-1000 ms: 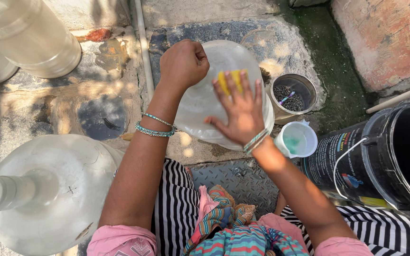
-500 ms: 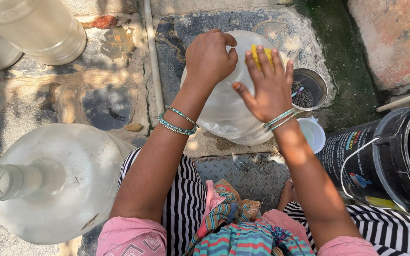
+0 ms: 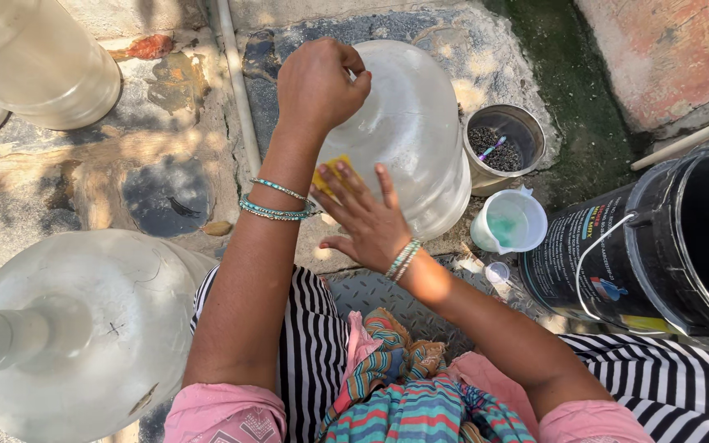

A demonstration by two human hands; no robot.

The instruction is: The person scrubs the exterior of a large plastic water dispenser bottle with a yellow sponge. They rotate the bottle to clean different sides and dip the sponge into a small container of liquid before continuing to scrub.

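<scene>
A large clear plastic water jug (image 3: 408, 123) stands on the stone ground in front of me. My left hand (image 3: 317, 82) is closed around its neck at the top. Against the jug's near lower side my right hand (image 3: 367, 217) presses a yellow sponge (image 3: 328, 176), fingers spread over it. Both wrists wear green bangles.
Another big clear jug (image 3: 84, 328) stands at lower left, with more jugs (image 3: 34, 57) at upper left. A small metal tin (image 3: 506, 146) of dark grit, a white cup (image 3: 509, 221) of green liquid and a black bucket (image 3: 658, 246) are to the right. A pipe (image 3: 235, 82) runs along the ground.
My right hand with the sponge slid from the jug's upper right side down to its near lower side. The left hand kept hold of the neck.
</scene>
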